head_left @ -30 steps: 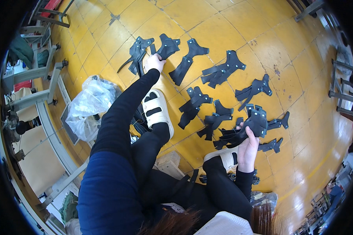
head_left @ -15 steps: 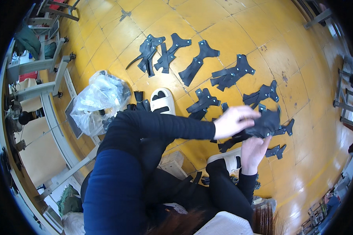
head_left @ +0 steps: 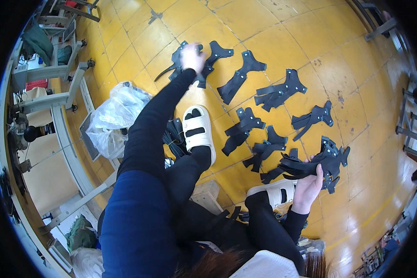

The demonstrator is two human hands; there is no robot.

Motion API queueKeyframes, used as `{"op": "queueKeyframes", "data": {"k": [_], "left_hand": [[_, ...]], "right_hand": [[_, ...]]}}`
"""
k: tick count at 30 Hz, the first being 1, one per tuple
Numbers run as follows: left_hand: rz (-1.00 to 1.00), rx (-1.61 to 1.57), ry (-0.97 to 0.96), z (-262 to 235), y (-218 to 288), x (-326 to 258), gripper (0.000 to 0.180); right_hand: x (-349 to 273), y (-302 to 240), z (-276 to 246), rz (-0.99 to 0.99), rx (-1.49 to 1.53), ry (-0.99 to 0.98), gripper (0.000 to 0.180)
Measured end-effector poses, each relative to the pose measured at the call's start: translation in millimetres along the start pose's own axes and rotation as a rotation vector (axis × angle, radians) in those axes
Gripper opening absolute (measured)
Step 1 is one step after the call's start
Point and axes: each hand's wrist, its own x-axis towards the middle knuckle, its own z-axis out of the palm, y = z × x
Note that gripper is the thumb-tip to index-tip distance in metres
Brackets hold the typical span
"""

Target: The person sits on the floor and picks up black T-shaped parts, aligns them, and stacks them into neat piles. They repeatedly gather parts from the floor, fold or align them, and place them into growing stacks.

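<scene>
My left hand (head_left: 193, 58) is stretched far forward, over the black Y-shaped pieces (head_left: 175, 59) at the far left of the floor layout. Its fingers are smeared by motion, so a grip on them cannot be made out. At the right, my right hand (head_left: 308, 189) is closed on a stack of black cut pieces (head_left: 306, 167), thumb on the near side. Small pale labels dot these flat pieces, which look like fabric or a similar sheet material. Beside the left hand's wrist lies another black piece (head_left: 218, 52).
Several more piles, such as one black pile (head_left: 282, 89), lie in rows on the yellow tiled floor (head_left: 208, 28). White sandals (head_left: 198, 132) are on my feet. A clear plastic bag (head_left: 118, 116) and a bundle of black strips (head_left: 175, 139) sit left. Workbench frames (head_left: 55, 102) line the left.
My left hand has left the stack by my right hand and swung far forward and left to the distant pile. My right hand keeps the stack, now tilted differently.
</scene>
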Motion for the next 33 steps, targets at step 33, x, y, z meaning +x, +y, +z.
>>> {"op": "queueKeyframes", "data": {"k": [33], "left_hand": [[-0.377,-0.073,-0.381,17,-169,23,0.042]], "right_hand": [[-7,-8,1,0.015,-0.104,0.049,0.028]]}}
